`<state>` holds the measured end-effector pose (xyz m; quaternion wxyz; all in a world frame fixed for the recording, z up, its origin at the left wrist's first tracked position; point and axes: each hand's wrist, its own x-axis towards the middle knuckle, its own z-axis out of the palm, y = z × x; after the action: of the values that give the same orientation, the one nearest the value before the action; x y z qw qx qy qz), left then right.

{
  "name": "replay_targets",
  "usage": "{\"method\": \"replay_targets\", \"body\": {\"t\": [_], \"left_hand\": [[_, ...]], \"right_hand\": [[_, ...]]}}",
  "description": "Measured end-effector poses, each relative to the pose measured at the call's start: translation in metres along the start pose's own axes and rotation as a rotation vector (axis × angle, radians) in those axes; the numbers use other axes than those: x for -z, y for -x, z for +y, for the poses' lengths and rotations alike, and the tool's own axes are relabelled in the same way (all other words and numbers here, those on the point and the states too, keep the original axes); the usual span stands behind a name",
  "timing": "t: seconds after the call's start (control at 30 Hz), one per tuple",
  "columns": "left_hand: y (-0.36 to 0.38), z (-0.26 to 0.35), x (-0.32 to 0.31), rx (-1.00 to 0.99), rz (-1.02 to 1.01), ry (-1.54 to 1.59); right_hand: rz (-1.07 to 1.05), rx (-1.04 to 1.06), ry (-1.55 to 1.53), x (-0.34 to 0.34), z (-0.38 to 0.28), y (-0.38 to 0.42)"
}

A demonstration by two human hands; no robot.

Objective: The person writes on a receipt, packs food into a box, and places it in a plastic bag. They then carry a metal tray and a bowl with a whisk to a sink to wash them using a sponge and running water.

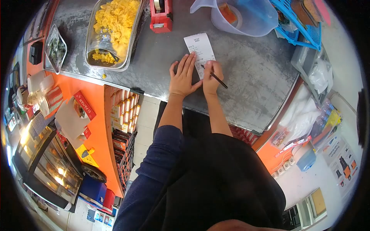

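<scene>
A white printed receipt (200,44) lies on the dark metal counter (239,84). My left hand (184,76) rests flat with fingers stretched out, its fingertips over the receipt's left edge. In my right hand (212,78) is a black pen (220,81), pinched between the fingers, with its tip at the lower part of the paper. My right fingers cover the receipt's lower right corner. The handwriting, if any, is too small to read.
A tray of yellow fried food (115,23) sits at the back left, beside a small metal tray (56,49). Behind the receipt stand a red tape dispenser (161,17) and a clear plastic jug (246,19). A blue basket (298,23) occupies the back right. At left is a glass display warmer (52,165).
</scene>
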<state>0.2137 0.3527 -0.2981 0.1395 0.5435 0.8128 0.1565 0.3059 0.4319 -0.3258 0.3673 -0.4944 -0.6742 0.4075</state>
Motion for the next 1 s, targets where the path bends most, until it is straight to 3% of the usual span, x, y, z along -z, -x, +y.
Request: {"method": "replay_targets", "body": {"t": [0.03, 0.23, 0.37, 0.47, 0.53, 0.63, 0.77, 0.87, 0.93, 1.0], "left_hand": [[0.0, 0.0, 0.0, 0.0, -0.003, 0.0], [-0.001, 0.0, -0.002, -0.001, 0.026, 0.0], [0.0, 0.0, -0.002, -0.002, 0.008, -0.017], [0.0, 0.001, -0.002, 0.001, 0.01, -0.03], [0.0, 0.0, -0.002, -0.002, 0.001, -0.038], [0.001, 0.0, -0.001, -0.006, 0.002, -0.028], [0.0, 0.001, 0.0, -0.003, 0.012, -0.01], [0.0, 0.001, -0.001, -0.012, 0.028, -0.019], [0.002, 0.002, 0.0, -0.013, 0.053, -0.019], [0.002, 0.002, -0.002, -0.015, 0.049, 0.036]], "right_hand": [[-0.099, 0.086, 0.049, 0.001, 0.0, 0.0], [0.013, 0.032, 0.026, 0.001, -0.004, 0.001], [-0.101, 0.075, 0.046, 0.003, -0.005, 0.002], [0.079, 0.004, 0.004, 0.002, -0.007, 0.002], [-0.117, 0.058, 0.056, 0.004, -0.004, 0.003], [0.037, 0.065, 0.078, 0.002, -0.002, 0.004], [0.037, 0.011, 0.037, 0.003, -0.006, 0.005], [-0.049, 0.104, 0.07, 0.004, -0.001, 0.005], [0.084, -0.102, 0.044, 0.006, 0.001, 0.004], [0.025, 0.021, 0.048, 0.018, -0.004, 0.0]]}}
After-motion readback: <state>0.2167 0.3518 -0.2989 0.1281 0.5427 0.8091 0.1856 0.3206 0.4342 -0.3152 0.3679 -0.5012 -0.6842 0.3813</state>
